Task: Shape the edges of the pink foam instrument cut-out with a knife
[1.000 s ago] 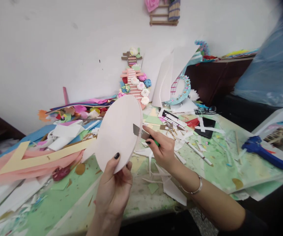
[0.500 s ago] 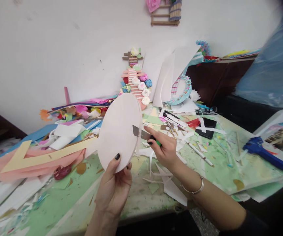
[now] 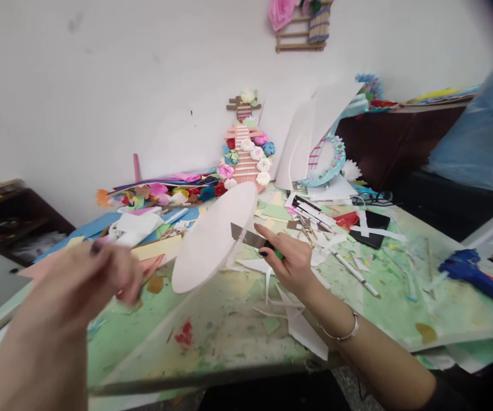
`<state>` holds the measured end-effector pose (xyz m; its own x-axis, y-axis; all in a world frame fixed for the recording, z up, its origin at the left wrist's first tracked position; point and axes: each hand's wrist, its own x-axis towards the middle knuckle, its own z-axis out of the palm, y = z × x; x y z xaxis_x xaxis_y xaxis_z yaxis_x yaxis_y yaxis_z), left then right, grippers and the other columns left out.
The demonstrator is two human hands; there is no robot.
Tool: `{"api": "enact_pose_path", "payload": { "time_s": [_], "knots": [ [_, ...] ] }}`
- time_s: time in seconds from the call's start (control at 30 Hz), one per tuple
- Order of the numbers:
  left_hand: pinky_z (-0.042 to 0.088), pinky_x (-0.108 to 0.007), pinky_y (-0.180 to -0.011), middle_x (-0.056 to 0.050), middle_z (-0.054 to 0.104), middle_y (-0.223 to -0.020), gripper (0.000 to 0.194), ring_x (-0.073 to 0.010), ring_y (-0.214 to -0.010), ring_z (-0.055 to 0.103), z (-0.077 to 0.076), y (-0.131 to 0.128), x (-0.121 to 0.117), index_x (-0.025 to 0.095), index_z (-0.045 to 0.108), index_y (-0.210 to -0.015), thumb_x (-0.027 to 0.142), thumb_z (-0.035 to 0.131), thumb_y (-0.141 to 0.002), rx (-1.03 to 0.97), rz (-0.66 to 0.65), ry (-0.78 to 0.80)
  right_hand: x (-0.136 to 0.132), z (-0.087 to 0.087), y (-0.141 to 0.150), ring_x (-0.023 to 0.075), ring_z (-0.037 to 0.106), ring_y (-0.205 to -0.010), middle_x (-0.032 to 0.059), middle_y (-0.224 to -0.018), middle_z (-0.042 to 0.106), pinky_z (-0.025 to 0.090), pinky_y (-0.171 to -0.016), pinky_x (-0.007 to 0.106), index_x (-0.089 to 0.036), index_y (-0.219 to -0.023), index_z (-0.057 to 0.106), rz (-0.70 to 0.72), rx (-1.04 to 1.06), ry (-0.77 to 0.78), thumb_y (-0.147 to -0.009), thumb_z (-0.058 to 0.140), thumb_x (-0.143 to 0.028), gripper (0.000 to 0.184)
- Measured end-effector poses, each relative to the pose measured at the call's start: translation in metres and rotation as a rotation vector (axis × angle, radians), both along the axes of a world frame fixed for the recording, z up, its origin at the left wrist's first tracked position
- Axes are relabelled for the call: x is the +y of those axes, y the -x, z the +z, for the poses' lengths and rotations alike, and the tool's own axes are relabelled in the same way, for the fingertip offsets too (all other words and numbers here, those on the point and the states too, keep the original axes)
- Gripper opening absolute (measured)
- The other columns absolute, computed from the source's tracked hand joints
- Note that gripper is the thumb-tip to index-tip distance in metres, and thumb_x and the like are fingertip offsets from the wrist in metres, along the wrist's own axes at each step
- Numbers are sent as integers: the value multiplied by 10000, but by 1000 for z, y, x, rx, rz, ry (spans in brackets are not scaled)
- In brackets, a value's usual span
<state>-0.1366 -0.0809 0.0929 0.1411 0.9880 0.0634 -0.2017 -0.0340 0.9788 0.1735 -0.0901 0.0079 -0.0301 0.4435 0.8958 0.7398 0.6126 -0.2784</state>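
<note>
My right hand (image 3: 291, 254) is closed around a utility knife (image 3: 254, 238) with a wide blade and a bit of green on its handle. The blade passes through an oval white foam or card piece (image 3: 206, 245) near its right edge, and the tip shows on the near face. The piece is tilted above the table, with only the blade visibly touching it. My left hand (image 3: 105, 274) is off to the left, apart from the piece. Its fingers are smeared by motion, so I cannot see whether they hold anything.
White paper scraps (image 3: 304, 331) lie on the green-stained table (image 3: 212, 325). To the right are a blue glue gun (image 3: 464, 265), a black phone-like slab (image 3: 372, 228) and several pens. A flower-covered guitar-shaped craft (image 3: 246, 154) leans against the wall.
My left hand has let go of the oval piece and moved left. The piece has tilted further over to the right, while my right hand still holds the knife in it.
</note>
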Motion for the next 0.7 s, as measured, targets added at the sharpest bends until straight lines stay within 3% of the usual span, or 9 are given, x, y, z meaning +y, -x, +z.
{"api": "enact_pose_path", "payload": {
  "time_s": [0.03, 0.1, 0.17, 0.27, 0.33, 0.47, 0.7],
  "knots": [
    [513, -280, -600, -17, 647, -525, 385, -133, -507, 596, 9, -13, 25, 153, 658, -578, 226, 456, -898, 59, 36, -56, 0, 0, 0, 93, 478, -524, -5, -603, 570, 367, -531, 220, -161, -1224, 641, -4, -7, -12, -965, 447, -384, 393],
    [526, -327, -747, -44, 699, -680, 249, -162, -669, 658, 19, -47, 76, 123, 682, -697, 288, 565, -843, 314, 239, -279, 1, -1, 0, 92, 470, -517, -9, -592, 549, 355, -521, 222, -159, -1214, 648, -8, -24, -35, -964, 448, -398, 400],
    [487, -348, -846, -82, 707, -917, 299, -184, -852, 659, 18, -83, 120, 108, 672, -851, 379, 546, -854, 395, 138, -284, 2, -1, -1, 89, 461, -512, -13, -585, 537, 341, -511, 223, -155, -1201, 655, -6, -45, -55, -962, 452, -405, 401],
    [456, -354, -786, -114, 696, -1021, 478, -218, -868, 630, 4, -125, 161, 137, 665, -918, 581, 537, -799, 546, 30, -122, 4, -1, -4, 87, 451, -510, -15, -582, 519, 328, -505, 225, -138, -1183, 661, -8, -82, -79, -962, 452, -418, 413],
    [439, -330, -711, -121, 700, -923, 577, -211, -775, 616, -3, -144, 173, 129, 662, -863, 676, 513, -754, 562, -77, -89, 4, 0, -7, 90, 447, -510, -17, -579, 499, 323, -506, 232, -127, -1169, 666, -2, -109, -98, -960, 454, -428, 424],
    [379, -283, -602, -78, 633, -656, 569, -166, -595, 544, -6, -167, 179, 128, 622, -698, 681, 504, -754, 526, -244, -152, 4, 2, -11, 97, 438, -509, -21, -580, 476, 311, -504, 243, -124, -1166, 664, 6, -143, -119, -959, 448, -440, 436],
    [200, -293, -517, 21, 338, -424, 522, -99, -460, 300, -3, -178, 184, 212, 326, -439, 530, 524, -802, 780, 87, -464, 3, 4, -11, 102, 438, -511, -17, -577, 485, 312, -503, 246, -116, -1142, 669, -6, -112, -123, -952, 473, -415, 404]
  ]
}}
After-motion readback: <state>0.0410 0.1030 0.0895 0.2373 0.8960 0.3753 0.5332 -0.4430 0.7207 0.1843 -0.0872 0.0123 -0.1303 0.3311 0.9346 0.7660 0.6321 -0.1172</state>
